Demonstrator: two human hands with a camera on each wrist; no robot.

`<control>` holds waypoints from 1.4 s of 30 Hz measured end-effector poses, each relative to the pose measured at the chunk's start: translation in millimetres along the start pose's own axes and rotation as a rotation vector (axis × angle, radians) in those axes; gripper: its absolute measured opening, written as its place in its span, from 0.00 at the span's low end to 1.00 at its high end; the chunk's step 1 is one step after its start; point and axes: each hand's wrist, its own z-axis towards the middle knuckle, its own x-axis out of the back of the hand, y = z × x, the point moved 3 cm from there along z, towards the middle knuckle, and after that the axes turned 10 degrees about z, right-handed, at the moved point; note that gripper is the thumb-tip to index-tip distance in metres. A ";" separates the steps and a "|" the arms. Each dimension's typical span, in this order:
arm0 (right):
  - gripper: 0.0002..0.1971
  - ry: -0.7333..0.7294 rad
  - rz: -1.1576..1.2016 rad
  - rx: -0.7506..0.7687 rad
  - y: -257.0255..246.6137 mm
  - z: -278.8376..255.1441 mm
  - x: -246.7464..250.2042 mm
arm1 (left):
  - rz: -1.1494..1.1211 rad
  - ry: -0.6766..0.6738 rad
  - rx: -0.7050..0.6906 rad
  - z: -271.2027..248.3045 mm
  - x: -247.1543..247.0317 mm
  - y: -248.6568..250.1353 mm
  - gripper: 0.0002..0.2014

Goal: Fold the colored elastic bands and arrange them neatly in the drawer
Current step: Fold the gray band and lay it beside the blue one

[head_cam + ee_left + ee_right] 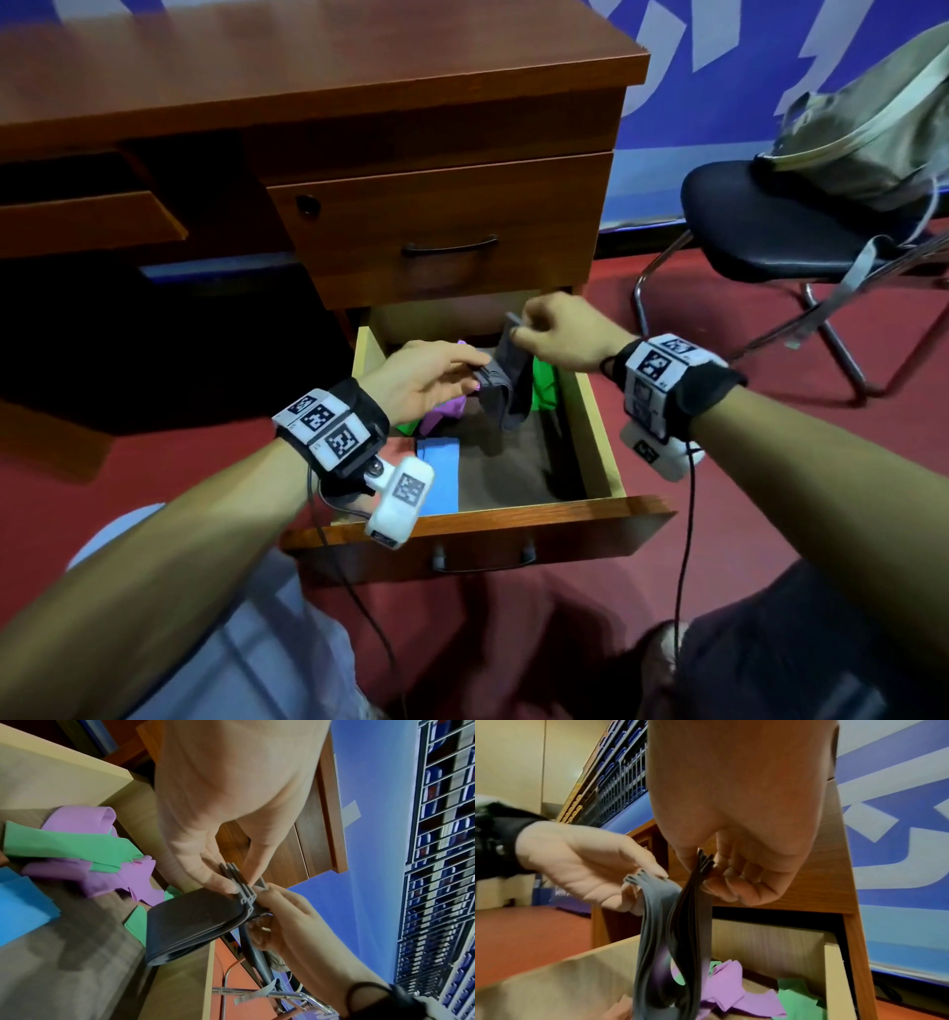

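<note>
A grey elastic band (506, 388) (195, 921) (675, 943), folded into several layers, hangs in a loop above the open drawer (590, 437). My left hand (426, 377) (205, 845) (585, 866) pinches one end of it. My right hand (557, 334) (731, 850) (285, 914) pinches the other end, a little higher and farther back. Loose purple bands (449, 408) (102, 880) (729, 990) and green bands (543, 388) (69, 845) (798, 1002) lie tangled at the drawer's back. A folded blue band (439, 473) (20, 902) lies flat at its front left.
The drawer sits pulled out of a wooden desk (308, 67), under a closed drawer with a dark handle (449, 246). A black chair (780, 226) holding a beige bag (873, 139) stands to the right on the red floor. Cables hang from both wrists.
</note>
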 end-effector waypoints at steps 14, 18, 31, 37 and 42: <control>0.19 -0.216 0.287 -0.032 -4.5 -6.5 -30.9 | 0.009 -0.008 0.029 -14.8 4.6 -0.6 0.09; 0.23 -0.221 0.316 -0.014 -11.5 -8.3 -29.7 | -0.004 -0.036 0.036 -18.1 3.9 2.8 0.07; 0.22 -0.220 0.420 -0.030 -15.8 -10.2 -28.3 | -0.058 -0.047 -0.017 -21.9 3.2 6.1 0.03; 0.23 -0.203 0.430 0.014 -20.2 -11.1 -23.3 | -0.180 -0.082 0.001 -26.2 5.5 10.4 0.06; 0.26 -0.243 0.388 0.054 -19.6 -11.8 -23.5 | -0.312 -0.096 0.037 -29.2 6.0 10.1 0.07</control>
